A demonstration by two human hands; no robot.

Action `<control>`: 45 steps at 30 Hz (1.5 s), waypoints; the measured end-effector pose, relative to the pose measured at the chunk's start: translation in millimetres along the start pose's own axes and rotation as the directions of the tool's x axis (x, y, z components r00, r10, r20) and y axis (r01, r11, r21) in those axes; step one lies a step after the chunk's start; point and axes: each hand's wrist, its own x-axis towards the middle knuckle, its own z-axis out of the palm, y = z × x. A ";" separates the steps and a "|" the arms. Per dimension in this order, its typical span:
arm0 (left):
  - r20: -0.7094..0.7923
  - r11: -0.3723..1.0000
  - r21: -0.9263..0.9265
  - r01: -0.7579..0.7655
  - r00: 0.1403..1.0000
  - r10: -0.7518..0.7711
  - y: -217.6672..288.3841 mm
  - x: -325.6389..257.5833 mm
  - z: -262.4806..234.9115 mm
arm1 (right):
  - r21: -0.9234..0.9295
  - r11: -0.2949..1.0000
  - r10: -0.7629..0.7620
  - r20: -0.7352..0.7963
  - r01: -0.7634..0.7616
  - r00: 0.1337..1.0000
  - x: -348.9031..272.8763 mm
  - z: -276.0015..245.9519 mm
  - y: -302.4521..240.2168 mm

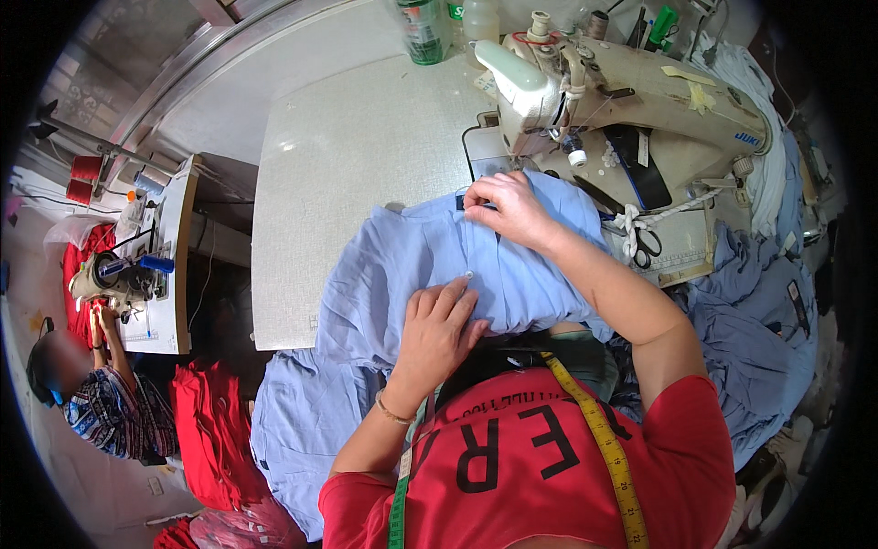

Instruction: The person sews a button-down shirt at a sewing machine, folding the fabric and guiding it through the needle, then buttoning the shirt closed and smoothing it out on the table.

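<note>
My left hand (439, 331) lay flat, fingers spread, on the blue shirt (412, 265) draped over the table (347, 156). My right hand (508, 209) pinched its placket, it seemed, just before the sewing machine (622, 101), scissors (645, 240) nearby.

Colours I'm seeing from my feed: shirt (430, 265) under hands is pale blue, plain, with small white button (469, 274). More same blue fabric heaped at right (759, 339). Sewing machine (631, 91) cream, bit yellowed. Worktop (357, 156) light grey, faint speckle. Tape measure (608, 448) yellow one side, green other. My tee (549, 467) red with black lettering. Scissors (645, 242) black-handled. Thread cones (84, 178) red, far left. Red cloth pile (210, 430) on floor. Bottle (423, 32) green.
</note>
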 end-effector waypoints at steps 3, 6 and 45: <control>0.015 1.000 0.009 0.004 1.000 -0.004 0.1 1.0 0.1 | -0.018 1.000 0.021 0.007 -0.021 1.000 1.3 0.1 -1.3; 0.012 0.999 0.041 -0.013 1.000 0.013 -0.6 2.7 2.7 | -0.032 0.998 0.062 -0.007 -0.062 0.998 2.0 4.8 -5.1; -0.002 0.999 -0.034 -0.004 1.000 0.004 -3.3 4.4 2.9 | 0.060 0.996 0.063 -0.052 -0.060 0.997 5.9 8.2 -5.1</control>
